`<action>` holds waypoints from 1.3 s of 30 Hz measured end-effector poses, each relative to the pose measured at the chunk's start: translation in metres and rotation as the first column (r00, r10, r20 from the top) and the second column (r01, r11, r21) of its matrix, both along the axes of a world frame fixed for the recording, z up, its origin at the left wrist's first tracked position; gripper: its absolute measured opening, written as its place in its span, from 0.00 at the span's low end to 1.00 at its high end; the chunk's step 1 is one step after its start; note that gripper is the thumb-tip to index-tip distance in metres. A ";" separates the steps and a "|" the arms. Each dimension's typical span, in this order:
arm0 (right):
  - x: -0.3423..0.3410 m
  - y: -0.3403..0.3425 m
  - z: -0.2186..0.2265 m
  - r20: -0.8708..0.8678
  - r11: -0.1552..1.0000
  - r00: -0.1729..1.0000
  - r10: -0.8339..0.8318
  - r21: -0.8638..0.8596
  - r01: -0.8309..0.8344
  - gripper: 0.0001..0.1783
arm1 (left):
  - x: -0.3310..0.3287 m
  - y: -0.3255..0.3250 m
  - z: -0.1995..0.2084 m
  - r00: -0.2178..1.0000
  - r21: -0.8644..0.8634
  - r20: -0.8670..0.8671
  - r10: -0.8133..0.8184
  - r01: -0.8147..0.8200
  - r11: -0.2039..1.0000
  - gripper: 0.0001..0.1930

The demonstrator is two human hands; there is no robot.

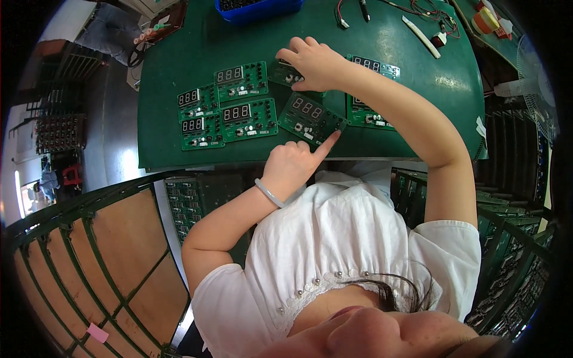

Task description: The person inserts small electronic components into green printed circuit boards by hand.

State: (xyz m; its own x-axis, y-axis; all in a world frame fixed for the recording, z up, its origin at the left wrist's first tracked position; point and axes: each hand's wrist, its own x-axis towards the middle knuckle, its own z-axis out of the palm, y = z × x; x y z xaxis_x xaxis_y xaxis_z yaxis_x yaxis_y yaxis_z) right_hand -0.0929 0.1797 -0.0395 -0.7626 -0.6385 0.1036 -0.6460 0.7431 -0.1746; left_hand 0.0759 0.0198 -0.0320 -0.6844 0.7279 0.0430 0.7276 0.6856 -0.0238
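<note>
Head view: the two bare hands work apart over a green tabletop point(170, 77) that bears flat green rectangular circuit boards, face up.

Left hand: the left hand point(291, 164) rests low, most fingers curled and the index stretched out, clamped on nothing. Its tip meets the lower right corner of a tilted green circuit board with a three-digit display point(311, 119), probably to steady or turn it from an edge, clear of the parts.

Right hand: the right hand point(313, 62) arches over a partly covered green circuit board point(285, 76), fingers towards the far edge and thumb towards the near one. That spread would suit handling by the rim; whether it grips or merely rests, I cannot tell.

Tilted board: it lies in the middle, just below the covered board, skewed against its neighbours.

Left group: four green boards with pale-framed digit displays point(237, 113) sit close in two rows, displays at the upper left, likely so that all read the same way.

Right pair: an upper green board point(366, 62) and a lower green board point(371, 119) lie partly behind the right forearm.

Far edge: a blue plastic bin of small black parts point(259, 14) and a slim white tube point(421, 37) stand well back, which leaves the near side for the boards.
</note>
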 end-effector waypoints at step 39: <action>0.030 0.160 -0.013 0.104 0.937 0.987 -0.123 -0.315 0.150 0.31 | -0.039 0.099 -0.011 0.996 0.139 -0.084 0.025 -0.014 0.990 0.14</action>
State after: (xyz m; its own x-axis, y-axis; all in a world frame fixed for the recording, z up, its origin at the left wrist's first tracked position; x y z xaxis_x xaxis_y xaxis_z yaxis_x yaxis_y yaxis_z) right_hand -0.0630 0.3397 -0.0530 -0.8544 -0.4708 0.2200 -0.5160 0.7187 -0.4660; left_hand 0.0373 0.1191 -0.0434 -0.6878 0.6974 0.2013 0.7135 0.7006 0.0109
